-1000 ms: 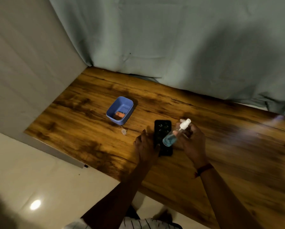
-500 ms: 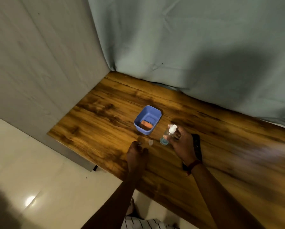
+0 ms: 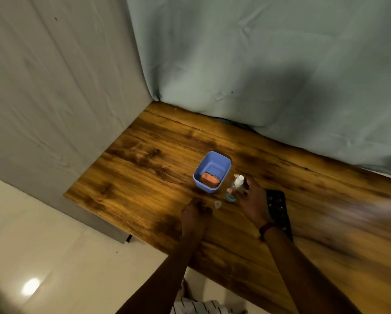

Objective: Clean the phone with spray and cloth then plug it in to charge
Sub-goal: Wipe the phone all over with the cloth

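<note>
At the far left a pale wall panel (image 3: 54, 98) meets the wooden table (image 3: 144, 177) at its corner. On the table sits a small blue tub (image 3: 221, 164) with an orange cloth (image 3: 210, 179) lying in its bottom; part of the cloth is hidden by the tub's near wall. Nearer the table's edge, the left hand (image 3: 195, 215) rests knuckles-up on the wood, fingers curled under; from here I cannot tell whether anything is inside it. Just beside its fingertips lies a tiny clear cap (image 3: 217, 204). Next comes the spray bottle (image 3: 235, 189), upright on the table just right of the tub, white nozzle on top and a little blue liquid at the base; its clear body is hard to make out. The right hand (image 3: 252, 201) is wrapped loosely around it, a dark band at the wrist. The black phone (image 3: 278, 208) lies flat beyond that hand, its left edge covered by hand and forearm. The table further right is smeared with blur. A grey-green sheet (image 3: 280, 64) hangs behind.
</note>
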